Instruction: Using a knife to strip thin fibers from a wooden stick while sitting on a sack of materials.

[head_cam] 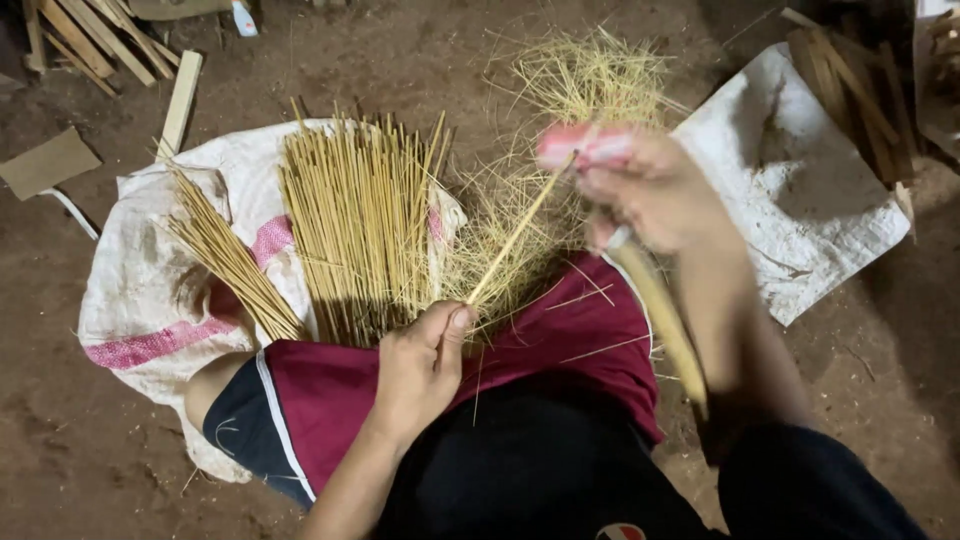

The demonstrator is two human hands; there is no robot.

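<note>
**Shaving a thin bamboo stick over the lap**

Thin bamboo stick (512,240) held slantwise above the maroon cloth (560,330) across the lap, lower end nearest the body, upper end pointing away toward the far heap of shavings. Left hand (420,365) at the stick's lower end, grip pressed together, thumb and fingers pinching it against the cloth. Right hand (655,195) at the stick's upper end, blurred with motion, grip closed around a tool with a long pale handle (660,320) running back toward the body; something pink (580,145) at the fingertips, too smeared to identify; blade, if any, not discernible.

Judged step: scraping or slimming the stick along its length, mid-stroke. Next move likely calls for a steady pinch at the lower end, and an even draw along the stick, so as not to snap so thin a piece.

Around the stick: loose straw-coloured shavings (590,75) beyond and beneath it. Left of the stick, a fanned bundle of finished sticks (355,230) on a white sack (130,290), a smaller bundle (225,255) further left. Right of the stick, another white sack (790,180) on the earthen floor (60,440); split wood pieces (850,85) beyond that.
</note>
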